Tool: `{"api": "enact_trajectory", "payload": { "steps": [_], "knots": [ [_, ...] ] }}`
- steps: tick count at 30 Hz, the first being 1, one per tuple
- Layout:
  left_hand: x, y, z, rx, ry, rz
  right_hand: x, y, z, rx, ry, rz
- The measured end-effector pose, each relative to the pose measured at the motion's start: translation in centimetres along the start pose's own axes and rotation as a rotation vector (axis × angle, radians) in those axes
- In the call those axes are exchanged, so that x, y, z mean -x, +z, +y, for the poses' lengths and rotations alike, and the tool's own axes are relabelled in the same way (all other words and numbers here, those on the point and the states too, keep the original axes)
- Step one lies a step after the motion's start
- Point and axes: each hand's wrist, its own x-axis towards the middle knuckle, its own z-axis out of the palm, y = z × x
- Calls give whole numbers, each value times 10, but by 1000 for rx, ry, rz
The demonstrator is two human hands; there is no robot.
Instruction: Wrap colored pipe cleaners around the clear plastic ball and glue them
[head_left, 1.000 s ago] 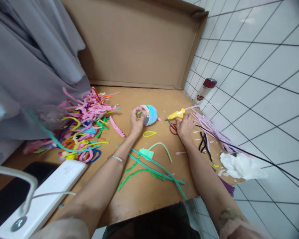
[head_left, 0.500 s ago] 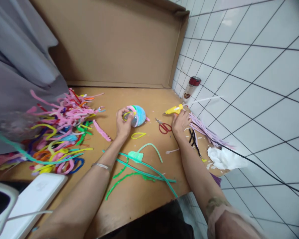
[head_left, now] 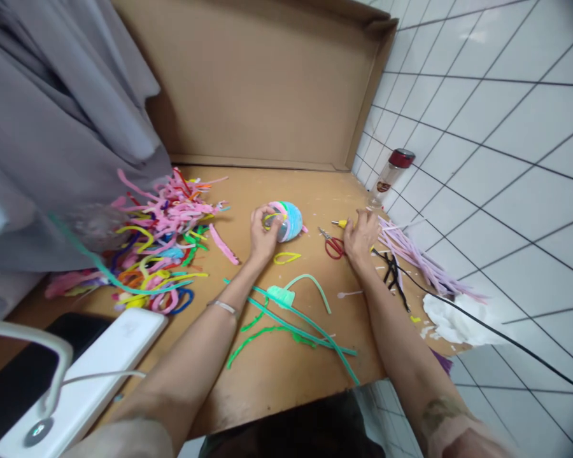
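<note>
My left hand (head_left: 266, 234) is closed on a rounded piece wound with blue and pink fuzzy stems (head_left: 292, 221), with a bare greyish end by the fingers. My right hand (head_left: 361, 236) lies over a yellow glue gun (head_left: 342, 223), fingers bent round it; only its nozzle end shows clearly, pointing left. Close to that hand's left side are red-handled scissors (head_left: 334, 247). A yellow pipe-cleaner loop (head_left: 287, 257) rests below the wound piece. Nearer me lie a light green patch (head_left: 281, 296), teal pipe cleaners (head_left: 310, 321) and a green strand (head_left: 248, 341).
A tangled heap of coloured pipe cleaners (head_left: 172, 222) is at left, with a white power bank (head_left: 100, 375) nearer me. At right are lilac stems (head_left: 415, 257), black stems (head_left: 392, 273), white fluff (head_left: 453, 318), a black cord (head_left: 458, 304) and a red-capped bottle (head_left: 394, 175). Cardboard (head_left: 267, 83) stands behind.
The whole view has shifted, so things appear further right. The glue gun has lowered, and my right hand now covers most of its body. My left hand keeps hold of the wound piece.
</note>
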Motion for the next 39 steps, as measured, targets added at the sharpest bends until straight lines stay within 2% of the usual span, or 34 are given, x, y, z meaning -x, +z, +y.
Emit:
{"api": "enact_trajectory", "payload": {
  "steps": [3,8,11,18,25,32,39],
  "knots": [
    [1,1,8,-16,-32,18,7,17,-30,-381,-123,4],
    [0,-2,14,-72,14,5,19,55,-86,-759,66,-64],
    [-2,-3,14,-81,28,-5,27,65,-102,-844,131,-73],
    [-2,-4,17,-114,70,-14,42,61,-95,-903,51,-65],
    [-3,-8,20,-177,99,-3,40,59,-94,-870,5,-118],
    [-5,-10,24,-235,128,-48,36,52,-93,-849,-6,-175],
    [-7,-11,24,-199,173,-58,35,48,-97,-960,-37,-129]
  ]
}}
